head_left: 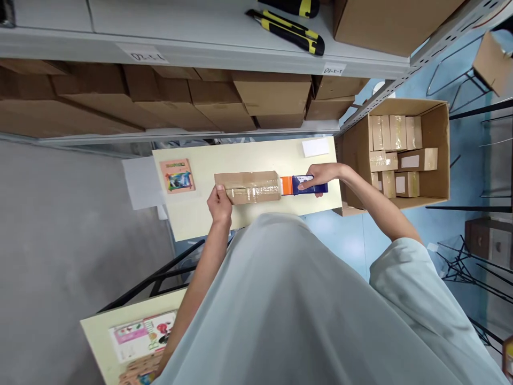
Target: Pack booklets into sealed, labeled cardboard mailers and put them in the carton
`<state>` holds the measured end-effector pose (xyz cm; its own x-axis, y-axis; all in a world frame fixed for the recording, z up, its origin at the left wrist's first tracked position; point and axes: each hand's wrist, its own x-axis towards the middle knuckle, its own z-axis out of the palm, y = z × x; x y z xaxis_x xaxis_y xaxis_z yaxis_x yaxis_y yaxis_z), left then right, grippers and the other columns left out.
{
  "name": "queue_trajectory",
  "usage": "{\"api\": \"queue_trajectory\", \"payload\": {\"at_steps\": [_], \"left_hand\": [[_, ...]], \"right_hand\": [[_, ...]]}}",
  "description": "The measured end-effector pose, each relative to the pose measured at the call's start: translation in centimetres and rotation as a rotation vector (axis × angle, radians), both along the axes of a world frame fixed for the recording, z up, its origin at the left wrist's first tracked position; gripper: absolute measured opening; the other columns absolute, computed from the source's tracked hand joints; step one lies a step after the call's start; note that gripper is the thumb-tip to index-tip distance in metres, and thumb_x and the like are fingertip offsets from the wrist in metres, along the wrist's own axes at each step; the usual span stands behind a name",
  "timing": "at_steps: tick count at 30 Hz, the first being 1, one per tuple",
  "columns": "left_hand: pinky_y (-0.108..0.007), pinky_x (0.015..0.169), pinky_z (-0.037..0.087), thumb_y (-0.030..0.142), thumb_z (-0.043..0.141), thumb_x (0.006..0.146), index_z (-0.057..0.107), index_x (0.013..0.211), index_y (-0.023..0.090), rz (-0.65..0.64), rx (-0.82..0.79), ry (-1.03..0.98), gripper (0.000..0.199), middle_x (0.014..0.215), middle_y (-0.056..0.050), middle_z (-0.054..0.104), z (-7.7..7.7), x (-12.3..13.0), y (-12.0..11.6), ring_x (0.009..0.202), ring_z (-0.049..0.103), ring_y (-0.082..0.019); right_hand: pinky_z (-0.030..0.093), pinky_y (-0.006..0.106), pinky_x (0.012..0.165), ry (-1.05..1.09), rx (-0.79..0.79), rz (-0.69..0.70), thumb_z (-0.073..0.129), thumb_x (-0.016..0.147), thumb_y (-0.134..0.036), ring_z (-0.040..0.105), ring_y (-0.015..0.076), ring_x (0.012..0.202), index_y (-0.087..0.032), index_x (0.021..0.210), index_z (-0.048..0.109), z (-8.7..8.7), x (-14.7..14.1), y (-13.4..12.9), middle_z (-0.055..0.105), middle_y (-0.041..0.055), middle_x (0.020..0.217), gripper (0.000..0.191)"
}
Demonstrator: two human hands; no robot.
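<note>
A long brown cardboard box point(252, 195), with clear tape along its side, lies across the cream tabletop point(204, 214). My left hand point(220, 204) grips its left end, the thumb on top. My right hand point(321, 175) is closed around a flat dark-blue and orange item point(287, 185), whose exact kind I cannot make out. The item's orange end meets the right end of the box, by a pale edge; whether it goes inside is unclear. To the left on the tabletop lies a small pink booklet or pack point(177, 176) with a colourful picture.
A white paper slip point(315, 147) lies at the table's back right. Beyond, a shelf point(180, 45) carries brown boxes and a yellow-black utility knife point(290, 31). At right stands an open carton point(443, 155) with several small taped boxes. A second table point(98, 326) holds printed packs at lower left.
</note>
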<state>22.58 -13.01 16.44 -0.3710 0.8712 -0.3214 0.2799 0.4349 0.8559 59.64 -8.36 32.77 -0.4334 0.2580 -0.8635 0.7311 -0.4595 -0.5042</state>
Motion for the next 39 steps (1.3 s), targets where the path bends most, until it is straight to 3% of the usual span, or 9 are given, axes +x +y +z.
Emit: {"api": "queue_trajectory", "payload": {"at_steps": [7,10,14,17,21,25,29,35,39], "left_hand": [[-0.028,0.075,0.051,0.075,0.052,0.099,0.060,0.083,0.019,-0.021,0.030,0.000,0.059,0.077,0.000,0.054,-0.2,0.0,0.0,0.077,0.051,-0.017],[-0.029,0.076,0.052,0.075,0.052,0.100,0.059,0.082,0.019,-0.037,0.038,0.017,0.059,0.076,0.001,0.052,-0.3,0.0,-0.1,0.076,0.050,-0.017],[-0.030,0.078,0.054,0.071,0.052,0.102,0.060,0.083,0.019,-0.046,0.032,0.032,0.056,0.076,0.000,0.054,-0.2,-0.1,-0.2,0.077,0.053,-0.018],[-0.031,0.080,0.056,0.068,0.051,0.103,0.062,0.085,0.018,-0.072,0.049,0.044,0.054,0.078,-0.001,0.057,-0.2,-0.2,-0.3,0.079,0.056,-0.018],[-0.036,0.089,0.059,0.066,0.048,0.104,0.065,0.091,0.018,-0.097,0.043,0.052,0.052,0.084,-0.004,0.065,-0.6,-0.7,-0.4,0.086,0.063,-0.021],[-0.044,0.110,0.056,0.050,0.052,0.104,0.069,0.115,0.015,-0.121,0.040,0.085,0.041,0.114,-0.014,0.076,-0.2,-1.3,-0.1,0.113,0.071,-0.028],[-0.048,0.129,0.042,0.035,0.061,0.098,0.066,0.138,0.015,-0.099,0.243,0.200,0.045,0.148,-0.019,0.067,3.1,-0.4,1.5,0.145,0.059,-0.029],[-0.050,0.117,0.053,0.035,0.067,0.098,0.073,0.092,0.024,-0.390,0.651,0.042,0.014,0.115,-0.008,0.081,12.4,4.7,4.9,0.118,0.074,-0.027],[-0.048,0.110,0.058,0.038,0.063,0.102,0.076,0.097,0.027,-0.431,0.737,-0.043,0.018,0.111,-0.006,0.083,17.0,6.4,8.7,0.111,0.077,-0.026]], "right_hand": [[0.059,0.027,0.069,-0.156,0.049,0.097,0.079,0.093,-0.069,0.077,0.0198,0.066,-0.011,0.089,0.076,0.2,-0.6,0.5,0.082,0.0089,0.075,0.059],[0.056,0.029,0.071,-0.327,0.141,0.210,0.072,0.102,-0.059,0.079,0.0221,0.069,-0.010,0.090,0.077,0.2,-2.4,0.2,0.082,0.0100,0.076,0.050],[0.055,0.034,0.078,-0.515,0.298,0.291,0.068,0.105,-0.052,0.080,0.0275,0.078,-0.012,0.111,0.077,-0.4,-5.9,-0.9,0.080,0.0080,0.072,0.042],[0.055,0.037,0.080,-0.626,0.379,0.283,0.068,0.105,-0.045,0.080,0.0309,0.087,-0.011,0.118,0.076,-1.7,-8.3,-2.2,0.082,0.0133,0.082,0.037],[0.053,0.037,0.079,-0.818,0.470,0.256,0.068,0.103,-0.022,0.079,0.0337,0.103,-0.010,0.110,0.079,-3.7,-9.7,-4.1,0.081,0.0224,0.105,0.018],[0.054,0.037,0.079,-0.886,0.427,0.155,0.062,0.110,-0.036,0.078,0.0330,0.101,-0.009,0.110,0.079,-3.7,-9.4,-6.1,0.080,0.0238,0.109,0.032],[0.056,0.037,0.087,-0.943,0.603,0.019,0.058,0.112,-0.049,0.077,0.0338,0.110,-0.008,0.120,0.076,-1.2,-9.5,-7.2,0.079,0.0258,0.116,0.046],[0.057,0.035,0.090,-0.893,0.792,-0.160,0.055,0.112,-0.054,0.078,0.0331,0.113,-0.011,0.129,0.069,3.8,-11.3,-2.9,0.080,0.0207,0.121,0.048],[0.057,0.037,0.090,-0.720,0.953,-0.152,0.051,0.111,-0.040,0.078,0.0335,0.113,-0.010,0.144,0.056,7.7,-13.4,2.8,0.080,0.0186,0.123,0.045]]}}
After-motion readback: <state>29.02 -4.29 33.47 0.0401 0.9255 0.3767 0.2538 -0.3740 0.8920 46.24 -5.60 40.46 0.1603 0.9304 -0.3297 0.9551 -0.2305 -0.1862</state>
